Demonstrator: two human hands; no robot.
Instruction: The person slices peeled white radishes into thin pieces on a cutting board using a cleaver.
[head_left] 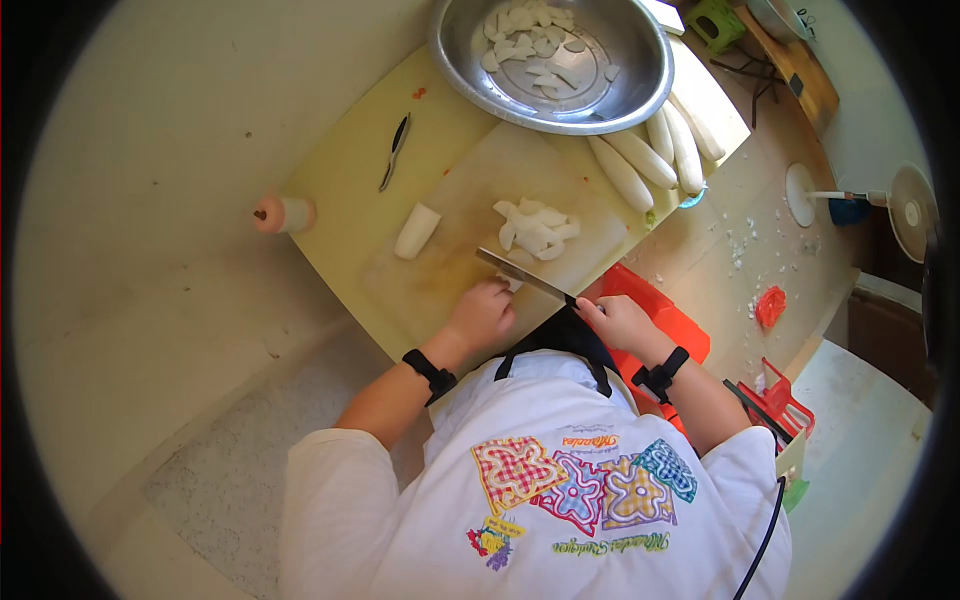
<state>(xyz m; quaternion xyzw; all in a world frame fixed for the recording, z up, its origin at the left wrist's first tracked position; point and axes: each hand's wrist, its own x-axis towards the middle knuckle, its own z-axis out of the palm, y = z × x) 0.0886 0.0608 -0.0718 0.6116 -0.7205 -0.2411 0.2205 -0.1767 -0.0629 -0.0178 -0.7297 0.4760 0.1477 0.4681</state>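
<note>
My right hand [618,322] is wrapped round the dark handle of a kitchen knife [525,275], whose blade points to the upper left over the cutting board [400,295]. Curled fingers of my left hand [485,312] press on a small white radish piece [511,282] right beside the blade, partly hidden by hand and knife. Just beyond the blade lies a pile of cut white radish pieces [537,228]. A thick peeled radish chunk [417,231] rests on the board to the left of the pile.
A steel basin [640,85] with radish slices stands at the table's [345,160] far side. Several whole peeled radishes [622,172] lie beside it. A slim black-and-silver tool [396,152] is at the left. Below the right edge sits a red bin [690,340]; a fan [912,210] stands farther right.
</note>
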